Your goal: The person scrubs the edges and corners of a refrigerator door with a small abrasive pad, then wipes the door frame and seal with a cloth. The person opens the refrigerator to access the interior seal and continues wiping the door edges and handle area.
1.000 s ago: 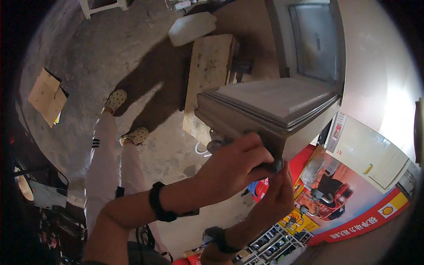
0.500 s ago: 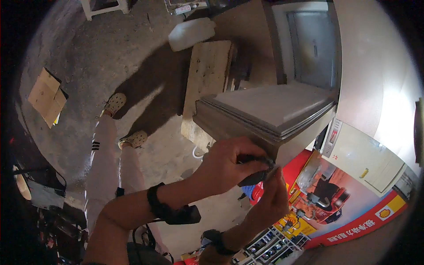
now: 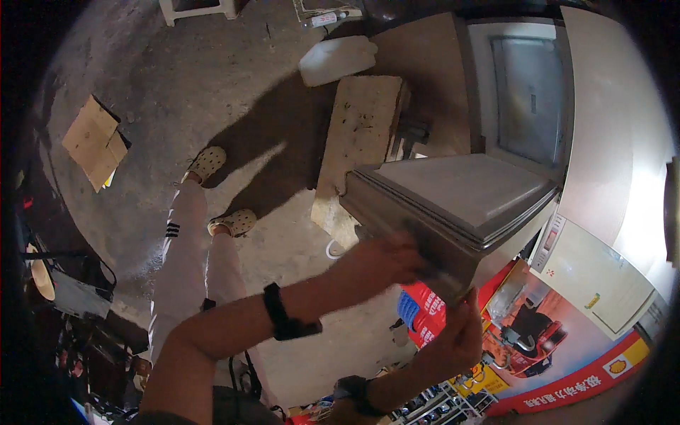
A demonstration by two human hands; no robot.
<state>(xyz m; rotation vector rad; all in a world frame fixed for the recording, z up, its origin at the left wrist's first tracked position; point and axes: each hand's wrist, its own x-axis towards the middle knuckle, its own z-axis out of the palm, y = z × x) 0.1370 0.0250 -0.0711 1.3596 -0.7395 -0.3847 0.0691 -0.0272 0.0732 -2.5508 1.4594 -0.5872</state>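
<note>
Right now, the left hand is blurred by motion beside the outer face of a door, its fingers bent; whether it grips anything or touches the surface, I cannot tell. The right hand is raised to the door's near lower corner, fingertips drawn close together there, and the view does not show whether something sits between them. The door stands open from a fridge, its pale inner panel turned upward in view and a ridged seal running around the edge. A dark band circles the left wrist, and another dark band the right one. Beyond the door, a wooden board lies lengthwise, with a white jug near its far end. To the left, two pale shoes are planted on the floor, and a folded piece of cardboard lies farther left. Below the door are red packages beside something blue; to the right, a white unit stands over a colourful poster.
</note>
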